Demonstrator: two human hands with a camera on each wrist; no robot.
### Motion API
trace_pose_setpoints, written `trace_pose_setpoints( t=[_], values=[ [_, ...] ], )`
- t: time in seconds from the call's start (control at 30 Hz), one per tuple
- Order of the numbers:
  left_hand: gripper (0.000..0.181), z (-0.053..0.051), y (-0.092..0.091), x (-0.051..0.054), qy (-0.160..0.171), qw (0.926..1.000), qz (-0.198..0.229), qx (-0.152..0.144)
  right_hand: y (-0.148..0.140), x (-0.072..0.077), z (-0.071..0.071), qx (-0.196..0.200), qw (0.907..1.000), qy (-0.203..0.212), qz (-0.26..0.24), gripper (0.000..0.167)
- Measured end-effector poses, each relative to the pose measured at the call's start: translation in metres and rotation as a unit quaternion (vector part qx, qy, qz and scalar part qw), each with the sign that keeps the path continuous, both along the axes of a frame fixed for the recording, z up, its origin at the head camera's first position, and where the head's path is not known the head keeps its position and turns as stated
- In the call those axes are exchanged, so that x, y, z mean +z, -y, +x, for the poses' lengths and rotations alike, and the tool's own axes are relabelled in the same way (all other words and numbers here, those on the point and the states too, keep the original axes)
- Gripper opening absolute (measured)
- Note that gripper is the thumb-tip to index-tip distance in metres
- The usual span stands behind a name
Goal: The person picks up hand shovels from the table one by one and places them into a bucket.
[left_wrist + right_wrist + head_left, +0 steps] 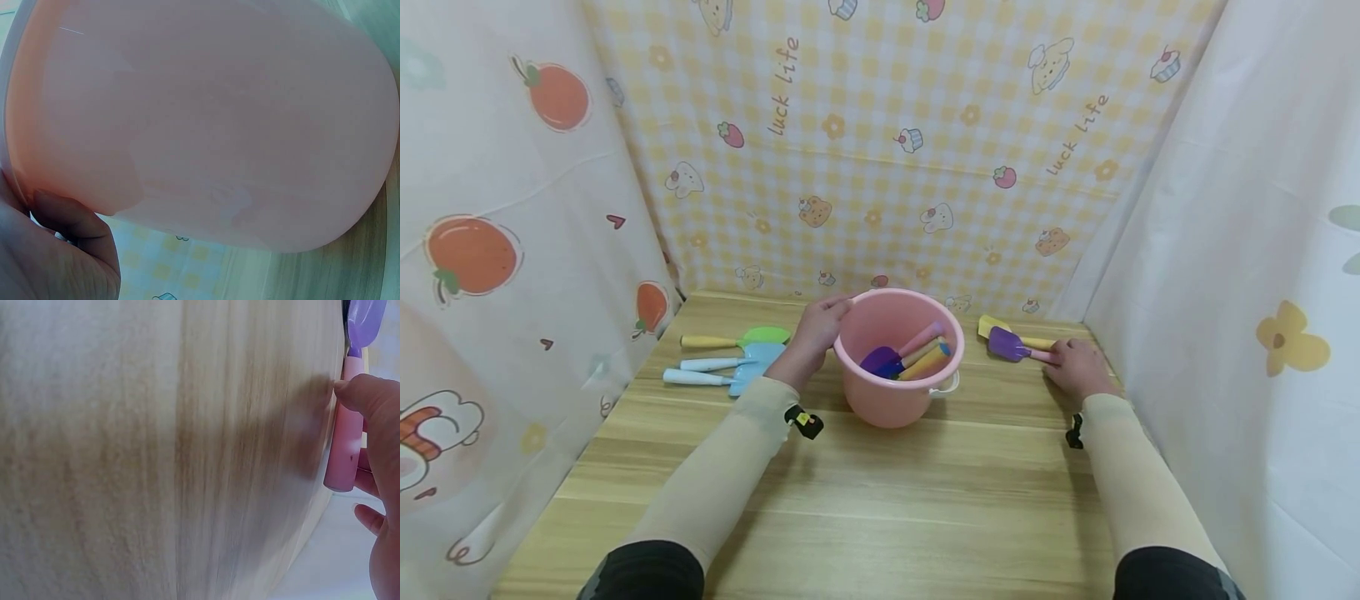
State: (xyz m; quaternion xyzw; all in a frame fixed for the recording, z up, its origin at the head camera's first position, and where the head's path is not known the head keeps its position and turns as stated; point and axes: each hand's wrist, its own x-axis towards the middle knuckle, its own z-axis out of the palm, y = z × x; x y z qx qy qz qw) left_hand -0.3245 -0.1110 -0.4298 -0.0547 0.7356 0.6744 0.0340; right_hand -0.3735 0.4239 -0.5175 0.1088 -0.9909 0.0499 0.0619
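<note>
A pink bucket [886, 407] stands upright on the table, its rim gripped on the left side by my left hand [811, 340]. Inside it lie several toy shovels, among them a purple blade [878, 359] and a yellow handle [927, 362]. Over to the right, my right hand [1081, 368] pinches the pink handle [345, 447] of a purple toy shovel [1004, 344]. This shovel lies at table level, beside a yellow toy shovel [991, 326] partly behind it. The right wrist view shows the thumb against the pink handle, with fingers on its far side.
Left of the bucket lie a green shovel [765, 335] with a yellow handle and two light blue shovels [763, 355]. The bucket's white handle [946, 387] hangs at its right side. Patterned cloth [865, 167] closes the back; white cloths stand left and right of the wooden table [910, 517].
</note>
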Motion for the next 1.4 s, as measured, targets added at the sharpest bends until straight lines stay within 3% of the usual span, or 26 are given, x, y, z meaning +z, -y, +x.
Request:
trace_pose_setpoints(
  t=[0.63, 1.03, 1.4],
  values=[
    [0.043, -0.0008, -0.0002, -0.001, -0.003, 0.9999, 0.009, 0.006, 0.0063, -0.0014, 0.0003, -0.001, 1.0, 0.0, -0.007, 0.031],
    [0.044, -0.0001, -0.0001, -0.0003, 0.0, 0.9999, 0.009, 0.005, 0.0079, -0.0051, -0.0008, 0.021, 0.9991, 0.021, -0.032, 0.022],
    [0.044, 0.0011, -0.0004, 0.0006, 0.001, 1.0, 0.004, 0.008, 0.009, -0.0088, -0.0001, 0.01, 0.996, 0.053, -0.072, 0.017]
  ],
)
